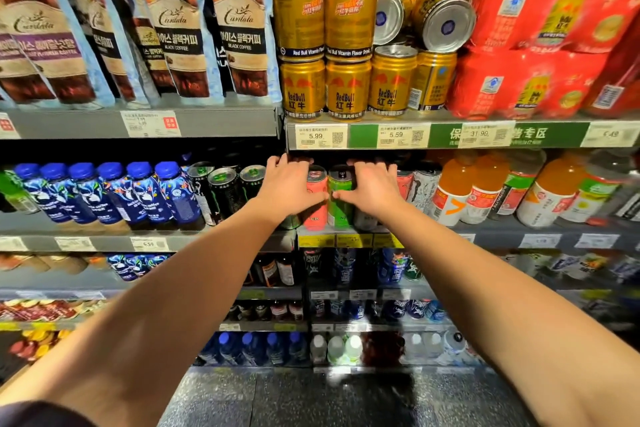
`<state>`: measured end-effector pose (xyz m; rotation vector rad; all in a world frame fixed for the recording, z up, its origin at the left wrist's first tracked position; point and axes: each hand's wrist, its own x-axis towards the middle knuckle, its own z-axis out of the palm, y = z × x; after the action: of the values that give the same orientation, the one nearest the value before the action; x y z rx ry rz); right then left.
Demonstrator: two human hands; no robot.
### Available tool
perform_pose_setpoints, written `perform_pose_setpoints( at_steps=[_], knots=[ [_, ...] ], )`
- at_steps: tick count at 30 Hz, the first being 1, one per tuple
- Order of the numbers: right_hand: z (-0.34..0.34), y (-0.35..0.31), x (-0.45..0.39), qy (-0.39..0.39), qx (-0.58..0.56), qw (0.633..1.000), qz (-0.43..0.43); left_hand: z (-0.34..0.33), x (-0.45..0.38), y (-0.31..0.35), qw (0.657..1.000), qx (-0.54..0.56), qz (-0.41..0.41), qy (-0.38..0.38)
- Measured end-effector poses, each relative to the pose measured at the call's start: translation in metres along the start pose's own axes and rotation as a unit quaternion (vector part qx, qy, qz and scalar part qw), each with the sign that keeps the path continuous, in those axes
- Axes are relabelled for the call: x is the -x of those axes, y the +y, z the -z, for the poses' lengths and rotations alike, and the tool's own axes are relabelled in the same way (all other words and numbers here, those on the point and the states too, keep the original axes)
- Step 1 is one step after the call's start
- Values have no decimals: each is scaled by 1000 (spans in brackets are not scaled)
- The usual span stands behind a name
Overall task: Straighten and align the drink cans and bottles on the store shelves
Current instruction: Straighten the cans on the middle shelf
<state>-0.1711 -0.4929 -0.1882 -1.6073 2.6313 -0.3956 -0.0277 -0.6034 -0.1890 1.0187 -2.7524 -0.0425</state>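
Note:
Both my arms reach to the second shelf. My left hand [287, 185] rests on the left side and top of a pink can [317, 204], fingers curled over toward the back. My right hand [372, 187] grips a green can [341, 198] from its right side, thumb at the front. The two cans stand upright and side by side at the shelf's front edge. Black cans [227, 189] stand to the left, a pink and a white can [420, 185] to the right. On the shelf above, gold Red Bull cans [348, 90] stand stacked; two gold cans [443, 19] lie tipped on their sides.
Blue-capped coffee bottles [138, 194] fill the left of this shelf, orange juice bottles [485, 187] the right. Coffee pouches [176, 21] and red multipacks [540, 42] are above. The upper shelf's price rail [363, 135] hangs just over my hands. Lower shelves hold more bottles.

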Motion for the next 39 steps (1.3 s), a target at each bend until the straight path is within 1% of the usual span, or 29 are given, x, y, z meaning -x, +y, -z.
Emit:
perform_pose_setpoints(
  at_steps=[3,7,10,13,15,17,19,21,24,27,33,39],
  knots=[
    [-1,-2,-2,0,10,1000,-5,-4,-4,2,1000,-9,23,-10],
    [-4,-3,-3,3,-2,1000,-6,-6,1,4,999,-30,30,3],
    [-3,-2,-4,4,2,1000,-2,-8,10,6,999,-22,11,32],
    [-4,-1,-2,12,-4,1000,8,-12,21,7,998,-11,11,63],
    [-8,0,2,24,-19,999,22,-17,28,7,996,26,14,80],
    [-12,0,7,37,-27,998,39,-22,36,5,990,110,20,85],
    [-15,0,12,50,-25,997,56,-27,46,5,974,206,44,81],
    [-17,-1,16,61,-34,996,62,-32,52,4,960,256,61,93],
    [-20,-1,19,67,-45,995,57,-35,55,1,948,290,81,104],
    [-22,-3,19,62,-23,995,77,-33,57,0,930,333,104,117],
    [-24,-11,14,64,-11,995,72,-23,66,-12,891,406,102,174],
    [-26,-30,0,31,-46,994,96,-11,77,-32,886,410,94,193]
  ],
)
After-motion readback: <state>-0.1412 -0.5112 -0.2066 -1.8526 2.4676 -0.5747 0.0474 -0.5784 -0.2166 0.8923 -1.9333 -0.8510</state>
